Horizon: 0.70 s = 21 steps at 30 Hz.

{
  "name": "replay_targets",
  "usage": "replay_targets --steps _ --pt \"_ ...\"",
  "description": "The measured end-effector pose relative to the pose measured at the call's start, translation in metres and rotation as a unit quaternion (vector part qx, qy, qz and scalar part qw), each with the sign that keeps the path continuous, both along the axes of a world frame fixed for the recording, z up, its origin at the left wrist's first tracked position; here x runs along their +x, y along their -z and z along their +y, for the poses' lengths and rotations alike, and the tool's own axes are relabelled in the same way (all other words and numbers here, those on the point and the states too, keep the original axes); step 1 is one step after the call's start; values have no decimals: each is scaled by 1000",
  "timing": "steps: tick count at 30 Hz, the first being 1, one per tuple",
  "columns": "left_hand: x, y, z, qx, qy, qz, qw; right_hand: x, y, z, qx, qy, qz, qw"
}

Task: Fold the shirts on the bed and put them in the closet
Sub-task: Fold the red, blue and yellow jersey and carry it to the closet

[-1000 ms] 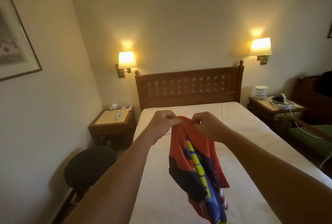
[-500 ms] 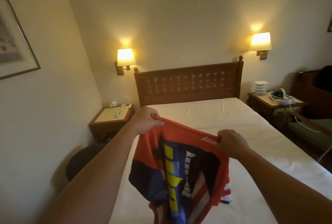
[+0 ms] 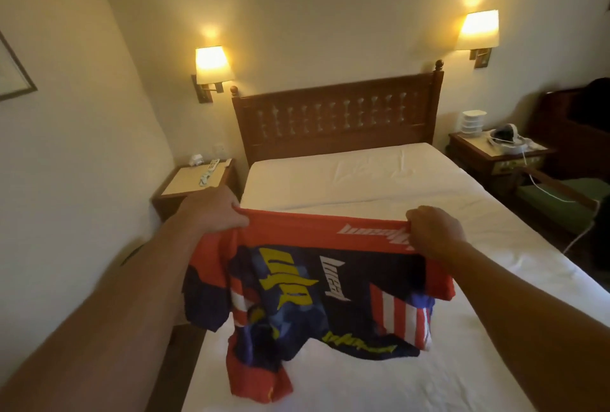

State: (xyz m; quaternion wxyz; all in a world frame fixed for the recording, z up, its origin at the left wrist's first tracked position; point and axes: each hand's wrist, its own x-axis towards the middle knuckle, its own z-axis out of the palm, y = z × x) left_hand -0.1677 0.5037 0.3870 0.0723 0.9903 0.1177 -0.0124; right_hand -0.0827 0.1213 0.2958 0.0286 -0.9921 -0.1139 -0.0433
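A red, navy and yellow printed shirt point(image 3: 307, 292) hangs spread out above the white bed point(image 3: 379, 187). My left hand point(image 3: 211, 210) pinches its top red edge at the left corner. My right hand point(image 3: 432, 230) grips the same edge at the right corner. The edge is stretched tight between both hands. The shirt's lower part droops and touches the sheet near the bed's left side. No closet is in view.
A wooden headboard point(image 3: 336, 114) stands at the far end of the bed. Nightstands flank it: the left one point(image 3: 194, 180) holds small items, the right one point(image 3: 488, 154) holds a white stack and a cabled device. Two wall lamps are lit. A dark chair sits at right.
My hands have moved apart, pulling the bunched shirt open until its top edge is taut. The shirt has come lower, and its hem now touches the bed.
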Motion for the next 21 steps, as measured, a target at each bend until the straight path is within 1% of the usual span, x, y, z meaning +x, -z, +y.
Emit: replay_targets --steps 3,5,9,12,14,16,19,21 --pt "11 7 4 24 -25 -19 999 13 9 0 -10 15 10 1000" --pt "27 14 9 22 -42 -33 998 30 19 -1 1 34 19 999" --pt "63 31 16 8 -54 -47 997 64 32 4 105 83 34 990" --pt "103 48 21 48 -72 -68 994 107 37 13 183 100 38 977" --pt "128 57 25 68 -89 -94 989 135 39 18 213 103 26 971" --pt "152 61 31 82 -99 -121 984 161 39 23 212 98 15 972" --pt "190 55 35 117 -124 -153 974 198 36 29 159 77 -13 984" --pt "209 47 35 134 -136 -187 964 217 30 32 143 78 -31 986"
